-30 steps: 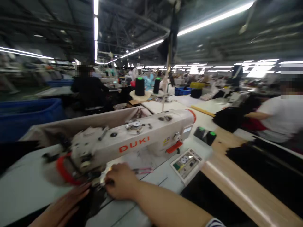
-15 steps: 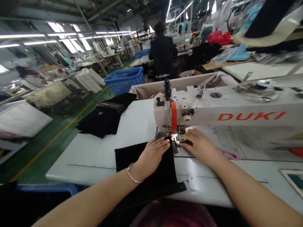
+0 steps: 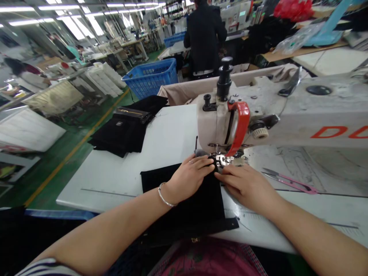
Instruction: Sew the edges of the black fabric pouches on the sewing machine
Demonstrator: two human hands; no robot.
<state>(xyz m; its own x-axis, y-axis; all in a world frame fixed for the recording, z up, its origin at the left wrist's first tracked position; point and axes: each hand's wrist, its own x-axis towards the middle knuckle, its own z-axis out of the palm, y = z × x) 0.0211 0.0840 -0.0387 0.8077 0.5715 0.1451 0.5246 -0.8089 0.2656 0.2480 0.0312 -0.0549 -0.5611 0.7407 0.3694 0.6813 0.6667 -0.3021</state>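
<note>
A black fabric piece (image 3: 207, 203) lies on the white sewing table, its upper right corner at the presser foot (image 3: 221, 160) of the sewing machine (image 3: 214, 122). My left hand (image 3: 191, 174) rests flat on the fabric, fingers stretched toward the foot. Beside the foot, my right hand (image 3: 244, 186) has its fingers drawn together at the fabric's right edge; what lies under the fingertips is partly hidden. A black strip with a small metal piece runs along the fabric's near edge. Pink-handled thread snips (image 3: 293, 182) lie right of my right hand.
Stacked black fabric pieces (image 3: 123, 132), with a zippered piece on top, lie at the table's left. Behind stand a blue plastic basket (image 3: 152, 78) and a beige cloth-lined bin (image 3: 186, 90). A person in dark clothes (image 3: 204, 38) is farther back.
The view has moved closer to the machine and tilted down. My right hand has shifted from beside the presser foot to just in front of it, at the fabric's edge. My left hand stays on the fabric.
</note>
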